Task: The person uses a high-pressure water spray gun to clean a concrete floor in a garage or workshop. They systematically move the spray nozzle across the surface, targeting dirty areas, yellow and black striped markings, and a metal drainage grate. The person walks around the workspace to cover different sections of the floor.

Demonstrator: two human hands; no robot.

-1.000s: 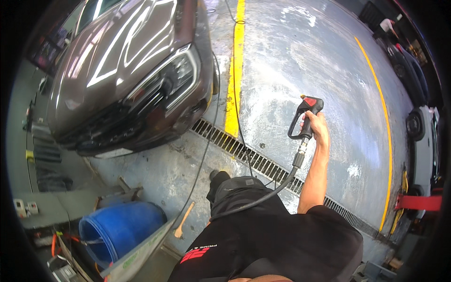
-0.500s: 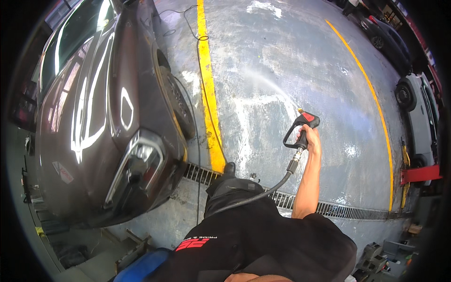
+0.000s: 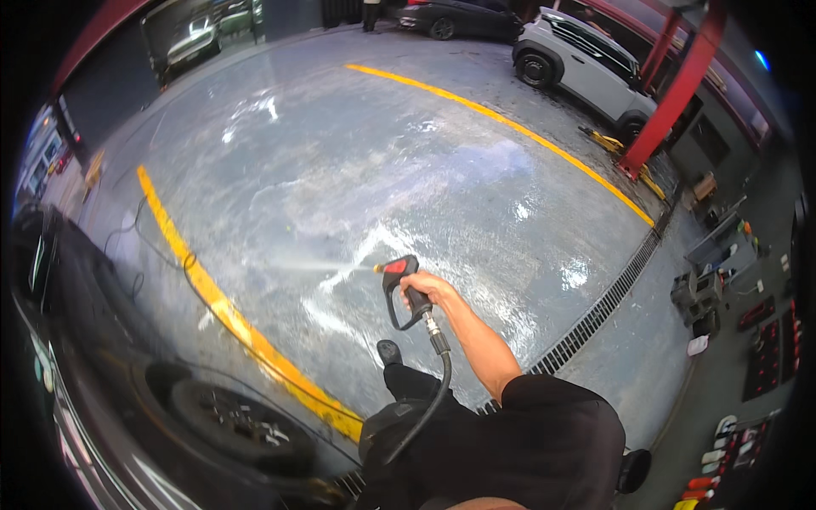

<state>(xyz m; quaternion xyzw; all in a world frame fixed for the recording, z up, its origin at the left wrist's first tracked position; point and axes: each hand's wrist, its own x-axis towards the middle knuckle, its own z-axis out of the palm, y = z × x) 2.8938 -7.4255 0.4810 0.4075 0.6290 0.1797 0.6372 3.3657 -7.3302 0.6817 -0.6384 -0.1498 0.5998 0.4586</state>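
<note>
My right hand (image 3: 423, 286) is closed around the grip of a black and red pressure washer gun (image 3: 397, 270). A thin white water spray (image 3: 327, 266) leaves its yellow-tipped nozzle toward the left, low over the wet grey floor (image 3: 280, 204). From the bottom of the grip a metal coupling joins a dark hose (image 3: 444, 374), which curves down along my black clothing. My right arm reaches forward, bent slightly. My left hand is out of view. One of my dark shoes (image 3: 388, 351) shows just below the gun.
A dark car (image 3: 93, 340) stands close on my left, its wheel (image 3: 242, 425) beside a yellow floor line (image 3: 212, 297) with a thin cable along it. A drain grate (image 3: 599, 314) crosses at right. Farther off are a white car (image 3: 586, 64), a red post (image 3: 676, 98) and shelving (image 3: 722, 255).
My view has turned toward the right and lifted, bringing in the white car and tool wall. The gun now points left instead of up-left, still spraying in my right hand.
</note>
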